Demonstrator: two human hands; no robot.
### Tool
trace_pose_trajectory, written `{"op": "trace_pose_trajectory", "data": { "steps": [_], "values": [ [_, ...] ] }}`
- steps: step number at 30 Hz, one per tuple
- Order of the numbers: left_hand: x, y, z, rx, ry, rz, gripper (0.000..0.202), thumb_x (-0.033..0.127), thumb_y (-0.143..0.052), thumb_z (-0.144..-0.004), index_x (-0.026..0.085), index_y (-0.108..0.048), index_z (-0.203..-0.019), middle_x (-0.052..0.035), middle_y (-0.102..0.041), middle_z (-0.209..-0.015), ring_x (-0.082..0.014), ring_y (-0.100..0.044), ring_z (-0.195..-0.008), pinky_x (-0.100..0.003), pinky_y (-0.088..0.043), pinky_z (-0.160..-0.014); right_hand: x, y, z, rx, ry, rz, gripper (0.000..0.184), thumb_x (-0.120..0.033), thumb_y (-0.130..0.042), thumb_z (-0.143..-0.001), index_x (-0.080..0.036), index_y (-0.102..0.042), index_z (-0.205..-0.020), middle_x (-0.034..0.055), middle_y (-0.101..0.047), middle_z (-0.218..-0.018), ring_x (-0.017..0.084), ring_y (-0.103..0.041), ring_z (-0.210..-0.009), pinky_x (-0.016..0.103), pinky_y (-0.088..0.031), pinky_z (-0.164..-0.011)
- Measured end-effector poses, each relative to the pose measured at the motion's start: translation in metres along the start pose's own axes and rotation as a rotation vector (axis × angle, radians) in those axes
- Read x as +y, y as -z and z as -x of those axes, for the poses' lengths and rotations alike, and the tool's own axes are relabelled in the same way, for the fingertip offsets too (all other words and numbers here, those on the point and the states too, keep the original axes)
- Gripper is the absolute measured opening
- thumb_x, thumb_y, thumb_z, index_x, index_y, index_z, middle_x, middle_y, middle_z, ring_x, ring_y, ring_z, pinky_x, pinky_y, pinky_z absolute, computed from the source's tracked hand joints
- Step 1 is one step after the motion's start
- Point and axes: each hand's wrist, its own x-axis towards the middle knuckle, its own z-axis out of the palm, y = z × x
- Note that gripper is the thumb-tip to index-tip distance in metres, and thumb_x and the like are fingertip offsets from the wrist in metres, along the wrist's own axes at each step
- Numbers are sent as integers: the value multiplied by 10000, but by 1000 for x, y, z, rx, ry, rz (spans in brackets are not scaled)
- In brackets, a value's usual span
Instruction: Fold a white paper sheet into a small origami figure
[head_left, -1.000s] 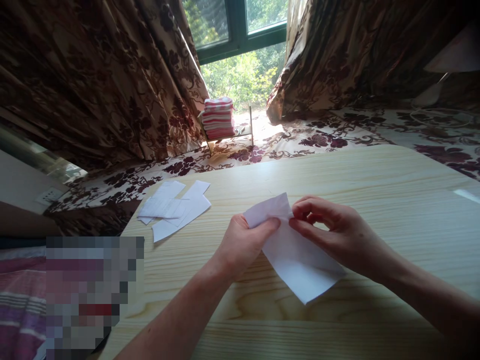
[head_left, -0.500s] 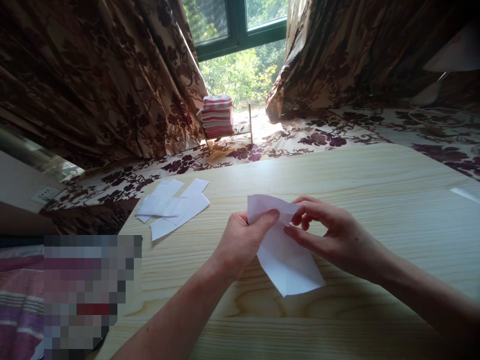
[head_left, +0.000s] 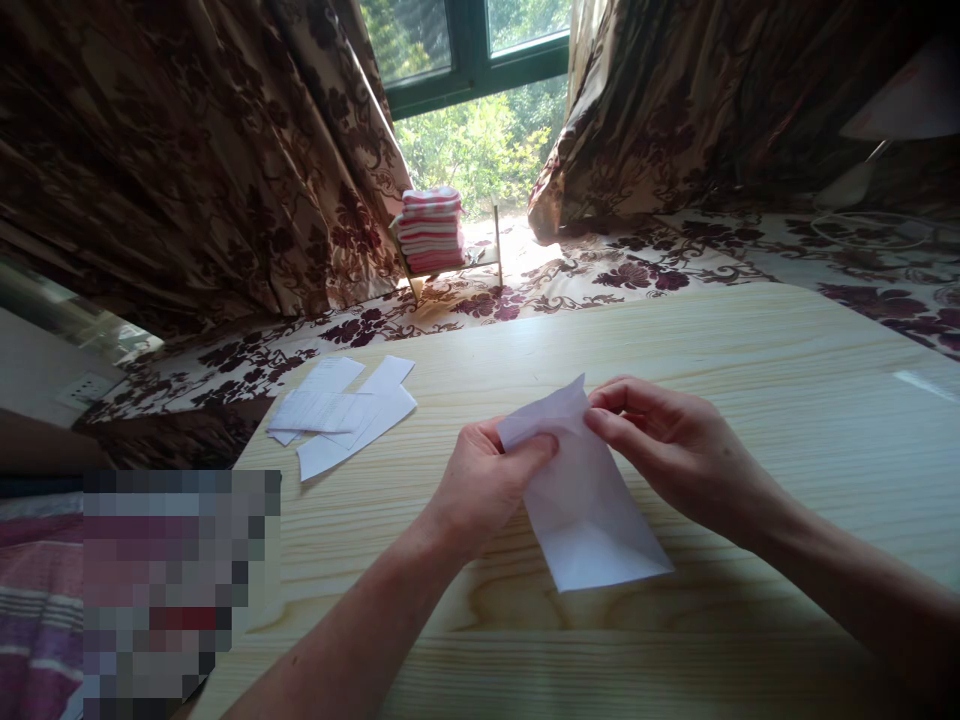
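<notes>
A creased sheet of white paper (head_left: pixel 592 510) is held above the pale wooden table (head_left: pixel 750 400), its lower end hanging toward me. My left hand (head_left: pixel 491 480) grips its upper left part, thumb flat on top and fingers hidden underneath. At the upper right edge, my right hand (head_left: pixel 660 440) pinches the paper between thumb and index finger, the other fingers curled. To the left, several white paper pieces (head_left: pixel 352 410) lie overlapping on the table; faint lines or print show on some of them.
Beyond the table is a flower-patterned window ledge (head_left: pixel 600 270) with a small stand holding folded red-and-white cloths (head_left: pixel 431 230). Patterned curtains (head_left: pixel 300 150) flank the window. A lamp (head_left: pixel 900 110) stands at the far right. A blurred-out patch covers the lower left.
My right hand has closed onto the paper's upper right edge. The sheet's top corner now points up and its lower end has spread flatter and shifted right. My left hand keeps its grip.
</notes>
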Motion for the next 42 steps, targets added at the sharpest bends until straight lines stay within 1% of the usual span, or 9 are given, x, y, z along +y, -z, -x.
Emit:
{"op": "trace_pose_trajectory", "data": {
  "steps": [3,8,12,17,22,25,34,39,42],
  "values": [
    [-1,-1,0,-5,-7,-6,70,178,-649,-698,116,-676,-713,-20,-628,-672,-145,-567,-708,-267,-432,-710,-1,-1,0,-24,-39,-73,164,-349,-561,-829,-202,-599,-766,-3,-597,-737,136,-542,-669,236,-421,-561],
    [-1,-2,1,-33,-14,12,99,197,-674,-689,117,-684,-747,-29,-654,-700,-149,-580,-710,-266,-434,-698,-5,-3,1,-156,-121,-226,129,-329,-574,-815,-212,-627,-831,-8,-639,-758,149,-590,-688,237,-464,-574],
    [-1,-1,0,14,-39,22,163,213,-694,-682,134,-682,-824,-25,-673,-717,-147,-587,-692,-257,-436,-668,-8,-2,0,-154,-189,-264,170,-339,-582,-796,-196,-650,-858,18,-683,-797,179,-629,-732,256,-496,-596],
    [-2,-4,-1,26,-49,-27,160,255,-679,-713,126,-683,-807,-36,-671,-728,-158,-589,-698,-265,-444,-658,-8,-3,-1,-190,-225,-332,198,-338,-615,-768,-201,-660,-903,20,-700,-844,190,-645,-787,263,-509,-638],
    [-1,-4,0,26,-50,-108,145,258,-675,-702,123,-664,-752,-4,-611,-623,-103,-511,-573,-209,-370,-533,-6,-3,0,-168,-265,-333,175,-349,-624,-744,-175,-640,-750,-1,-651,-684,138,-587,-600,225,-436,-510],
    [0,-4,0,51,-37,-111,144,258,-683,-684,123,-643,-717,7,-587,-589,-89,-478,-536,-201,-342,-503,-6,-3,-1,-175,-303,-358,171,-335,-628,-727,-166,-622,-708,-8,-624,-651,125,-555,-578,223,-410,-506],
    [-1,-4,-1,55,-2,-41,111,217,-689,-662,129,-661,-724,-9,-620,-620,-133,-544,-592,-259,-420,-594,-2,0,-3,-199,-369,-460,99,-267,-637,-695,-169,-624,-704,-7,-610,-652,127,-546,-625,237,-416,-581],
    [1,-3,-1,88,-1,-39,138,215,-683,-656,125,-696,-760,-23,-650,-641,-142,-555,-586,-274,-437,-608,3,4,-5,-121,-356,-408,149,-287,-654,-675,-166,-584,-626,-32,-516,-568,98,-464,-548,226,-366,-528],
    [0,-2,-2,121,7,-40,147,232,-694,-648,122,-685,-744,-26,-647,-634,-147,-560,-587,-279,-445,-606,3,3,-4,-149,-367,-443,160,-321,-638,-713,-164,-610,-702,-20,-555,-634,106,-503,-592,232,-399,-571]
  ]
}}
